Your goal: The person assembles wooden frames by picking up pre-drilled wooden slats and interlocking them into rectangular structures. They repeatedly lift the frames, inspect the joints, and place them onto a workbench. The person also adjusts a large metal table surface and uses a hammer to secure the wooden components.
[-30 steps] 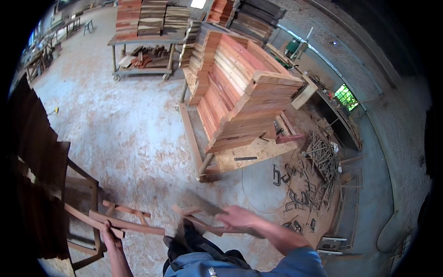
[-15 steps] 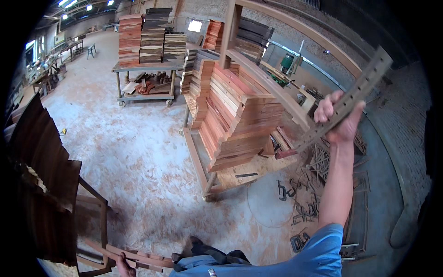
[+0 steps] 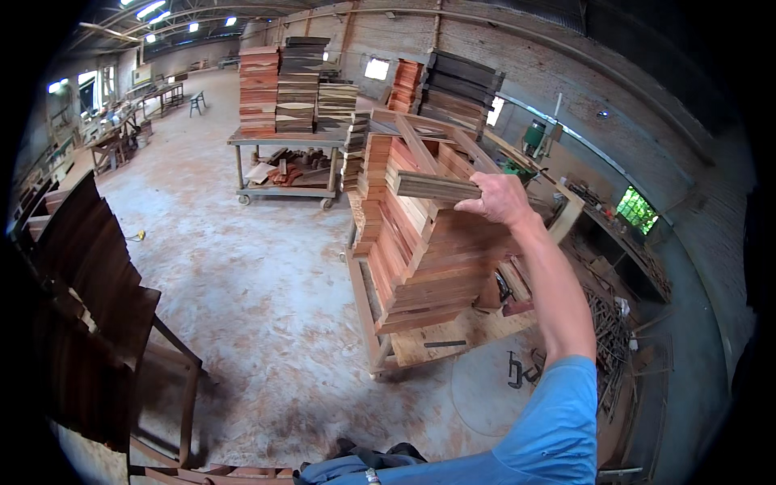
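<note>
The right hand has its fingers wrapped round a wooden frame, unreleased, above the stack by the near edge of the cart; left hand unseen, grip unclear.

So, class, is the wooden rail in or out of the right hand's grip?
In: the right hand clasps the wooden rail, its thumb below and fingers above.

I watch through one head-worn fisheye, left of pair; looks down and forward past near right hand, across floor to brick wall.
</note>
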The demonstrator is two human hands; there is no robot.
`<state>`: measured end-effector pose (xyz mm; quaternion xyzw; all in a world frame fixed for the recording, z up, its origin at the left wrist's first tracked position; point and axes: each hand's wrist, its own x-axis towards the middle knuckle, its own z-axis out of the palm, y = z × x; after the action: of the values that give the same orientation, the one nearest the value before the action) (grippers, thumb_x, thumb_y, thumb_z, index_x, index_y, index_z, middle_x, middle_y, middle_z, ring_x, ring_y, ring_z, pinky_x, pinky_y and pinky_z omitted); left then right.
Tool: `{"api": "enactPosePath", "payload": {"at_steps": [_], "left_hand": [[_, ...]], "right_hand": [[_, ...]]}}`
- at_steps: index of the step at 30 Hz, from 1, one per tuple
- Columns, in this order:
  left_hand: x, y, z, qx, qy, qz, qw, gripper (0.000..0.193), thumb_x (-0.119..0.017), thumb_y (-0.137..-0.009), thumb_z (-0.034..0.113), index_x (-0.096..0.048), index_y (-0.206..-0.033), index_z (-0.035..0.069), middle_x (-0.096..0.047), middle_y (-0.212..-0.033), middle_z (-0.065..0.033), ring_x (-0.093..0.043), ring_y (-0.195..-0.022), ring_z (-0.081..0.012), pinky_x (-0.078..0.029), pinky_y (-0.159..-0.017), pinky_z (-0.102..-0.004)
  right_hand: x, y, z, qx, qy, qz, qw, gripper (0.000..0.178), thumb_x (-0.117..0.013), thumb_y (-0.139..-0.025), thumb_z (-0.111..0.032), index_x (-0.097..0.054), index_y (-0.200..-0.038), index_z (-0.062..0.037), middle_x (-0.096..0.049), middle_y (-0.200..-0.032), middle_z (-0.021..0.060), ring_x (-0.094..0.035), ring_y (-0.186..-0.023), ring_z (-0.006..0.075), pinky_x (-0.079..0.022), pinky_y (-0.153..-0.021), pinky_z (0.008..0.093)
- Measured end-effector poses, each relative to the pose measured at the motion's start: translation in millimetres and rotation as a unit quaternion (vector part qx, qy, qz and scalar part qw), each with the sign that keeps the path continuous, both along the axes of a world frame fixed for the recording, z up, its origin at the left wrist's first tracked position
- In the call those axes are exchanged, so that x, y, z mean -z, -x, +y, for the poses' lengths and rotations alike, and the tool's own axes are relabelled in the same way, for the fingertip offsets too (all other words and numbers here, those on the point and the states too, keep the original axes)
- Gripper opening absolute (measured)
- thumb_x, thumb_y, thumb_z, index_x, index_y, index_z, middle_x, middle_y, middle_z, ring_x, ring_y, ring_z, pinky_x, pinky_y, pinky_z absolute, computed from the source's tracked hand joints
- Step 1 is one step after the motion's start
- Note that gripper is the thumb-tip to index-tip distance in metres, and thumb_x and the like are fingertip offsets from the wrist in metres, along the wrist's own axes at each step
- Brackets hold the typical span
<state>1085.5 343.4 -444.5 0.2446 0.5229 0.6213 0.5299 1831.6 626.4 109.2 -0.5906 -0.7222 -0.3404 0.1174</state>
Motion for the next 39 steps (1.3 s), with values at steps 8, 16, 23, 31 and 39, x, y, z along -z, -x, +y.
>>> {"api": "enactPosePath", "payload": {"at_steps": [8, 16, 23, 31, 39], "left_hand": [[-108, -73, -11, -0.018, -0.083, -0.082, 0.993, 0.059, -0.051, -0.091, 0.045, -0.048, -0.129, 0.000, -0.056, -0.124, -0.0187, -0.046, -0.122, -0.0298, -0.035, -0.106, -0.0442], [-145, -100, 37, -0.301, 0.156, -0.122, 0.933, 0.046, -0.069, -0.081, 0.018, -0.052, -0.118, -0.004, -0.064, -0.102, -0.0139, -0.064, -0.089, -0.0275, -0.055, -0.079, -0.0411], [-158, -126, 38, -0.336, 0.081, -0.171, 0.923, 0.040, -0.064, -0.081, 0.005, -0.045, -0.116, 0.002, -0.062, -0.096, -0.0120, -0.065, -0.083, -0.0242, -0.059, -0.069, -0.0437], [-175, -130, -23, -0.351, 0.067, -0.175, 0.918, 0.044, -0.065, -0.078, 0.004, -0.045, -0.117, 0.000, -0.060, -0.096, -0.0105, -0.064, -0.083, -0.0205, -0.058, -0.075, -0.0372], [-171, -88, -81, -0.330, 0.076, -0.183, 0.923, 0.041, -0.067, -0.078, 0.008, -0.046, -0.113, 0.002, -0.061, -0.094, -0.0112, -0.063, -0.078, -0.0203, -0.058, -0.072, -0.0391]], "right_hand": [[0, -22, 78, -0.016, 0.063, -0.052, 0.997, 0.062, -0.067, -0.068, -0.065, -0.066, -0.092, -0.0074, -0.067, -0.080, 0.0146, -0.066, -0.076, 0.0335, -0.052, -0.066, 0.0427], [-4, -94, -9, -0.029, 0.141, 0.230, 0.962, 0.047, -0.055, -0.089, -0.016, -0.045, -0.134, -0.0034, -0.048, -0.134, 0.0152, -0.044, -0.126, 0.0277, -0.033, -0.108, 0.0376], [133, 94, -30, -0.188, 0.359, 0.419, 0.812, 0.035, -0.053, -0.078, 0.007, -0.059, -0.112, 0.0003, -0.060, -0.107, 0.0129, -0.060, -0.098, 0.0212, -0.047, -0.091, 0.0343], [327, 408, -157, -0.356, 0.756, 0.225, 0.501, 0.061, -0.069, -0.082, -0.027, -0.045, -0.129, 0.0020, -0.057, -0.120, 0.0260, -0.058, -0.111, 0.0338, -0.046, -0.092, 0.0393], [376, 511, -227, -0.305, 0.782, 0.213, 0.500, 0.056, -0.070, -0.078, -0.032, -0.050, -0.118, 0.0024, -0.063, -0.098, 0.0264, -0.062, -0.095, 0.0396, -0.049, -0.081, 0.0443]]}}
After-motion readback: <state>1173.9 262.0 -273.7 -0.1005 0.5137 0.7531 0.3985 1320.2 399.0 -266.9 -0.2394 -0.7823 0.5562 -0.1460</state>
